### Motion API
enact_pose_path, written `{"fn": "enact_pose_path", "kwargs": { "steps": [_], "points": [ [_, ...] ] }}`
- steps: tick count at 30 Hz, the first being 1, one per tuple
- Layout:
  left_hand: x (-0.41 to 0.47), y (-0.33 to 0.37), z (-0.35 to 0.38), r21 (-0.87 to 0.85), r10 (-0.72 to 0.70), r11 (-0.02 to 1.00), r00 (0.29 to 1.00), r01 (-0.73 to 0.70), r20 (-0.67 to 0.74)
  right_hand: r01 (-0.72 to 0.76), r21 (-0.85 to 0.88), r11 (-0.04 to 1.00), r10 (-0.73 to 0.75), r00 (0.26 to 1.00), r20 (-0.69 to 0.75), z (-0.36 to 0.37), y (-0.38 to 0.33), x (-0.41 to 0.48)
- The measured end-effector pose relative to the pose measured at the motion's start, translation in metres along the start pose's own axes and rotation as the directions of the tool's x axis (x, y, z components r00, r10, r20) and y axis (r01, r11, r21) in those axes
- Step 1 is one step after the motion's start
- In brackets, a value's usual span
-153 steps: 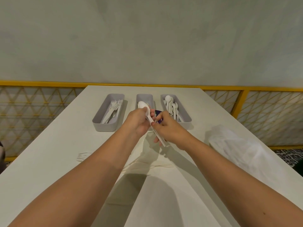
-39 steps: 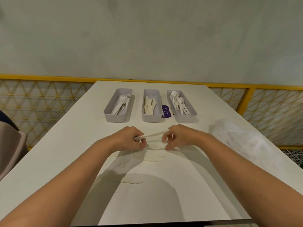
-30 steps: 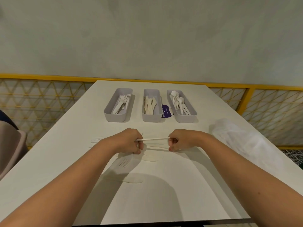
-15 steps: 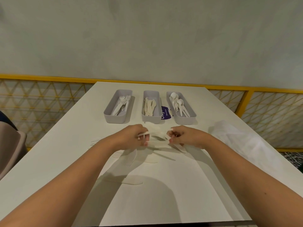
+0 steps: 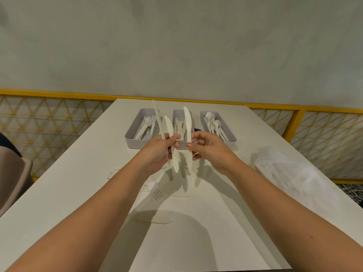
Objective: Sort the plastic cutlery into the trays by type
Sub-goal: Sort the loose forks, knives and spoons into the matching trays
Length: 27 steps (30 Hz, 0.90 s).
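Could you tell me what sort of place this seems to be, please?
Probably a cafe or canteen seating area, though that is a guess. A long white table stands against a plain wall, a yellow railing with lattice panels runs behind it, and three grey trays hold disposable plastic cutlery.

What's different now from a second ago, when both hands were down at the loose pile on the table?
Both hands have lifted off the table. The left hand now holds two knives upright; the right hand holds a third knife. The three trays and the plastic bag haven't moved; a fork still lies on the table.
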<state>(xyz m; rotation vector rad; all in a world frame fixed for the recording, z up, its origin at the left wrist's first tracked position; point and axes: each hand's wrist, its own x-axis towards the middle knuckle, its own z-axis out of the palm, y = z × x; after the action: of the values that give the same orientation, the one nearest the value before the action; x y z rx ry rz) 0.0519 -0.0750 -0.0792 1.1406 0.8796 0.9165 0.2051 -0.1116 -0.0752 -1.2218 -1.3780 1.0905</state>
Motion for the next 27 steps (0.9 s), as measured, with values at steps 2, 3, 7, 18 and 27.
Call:
{"fn": "enact_pose_path", "kwargs": {
  "steps": [2, 3, 7, 18, 27],
  "points": [
    [0.002, -0.001, 0.002, -0.076, -0.038, 0.996, 0.999, 0.038, 0.001, 0.009, 0.002, 1.000, -0.009, 1.000, -0.017, 0.011, -0.001, 0.002],
    [0.004, -0.002, 0.003, -0.112, -0.055, 0.992, 0.998, 0.057, 0.017, 0.005, -0.006, 1.000, -0.005, 1.000, -0.018, 0.016, -0.001, 0.003],
    [0.005, 0.000, 0.008, -0.221, -0.112, 0.968, 0.993, 0.116, 0.031, -0.059, -0.042, 0.997, 0.058, 0.998, -0.016, 0.028, -0.001, 0.007],
    [0.017, -0.001, 0.019, -0.355, -0.113, 0.932, 0.991, 0.079, -0.077, -0.018, -0.281, 0.960, -0.048, 0.973, -0.226, 0.045, 0.007, 0.020],
    [0.032, -0.012, 0.020, -0.087, -0.071, 0.994, 0.994, 0.064, -0.080, -0.181, -0.133, 0.975, 0.165, 0.979, -0.123, 0.044, -0.012, 0.028]
  ]
}}
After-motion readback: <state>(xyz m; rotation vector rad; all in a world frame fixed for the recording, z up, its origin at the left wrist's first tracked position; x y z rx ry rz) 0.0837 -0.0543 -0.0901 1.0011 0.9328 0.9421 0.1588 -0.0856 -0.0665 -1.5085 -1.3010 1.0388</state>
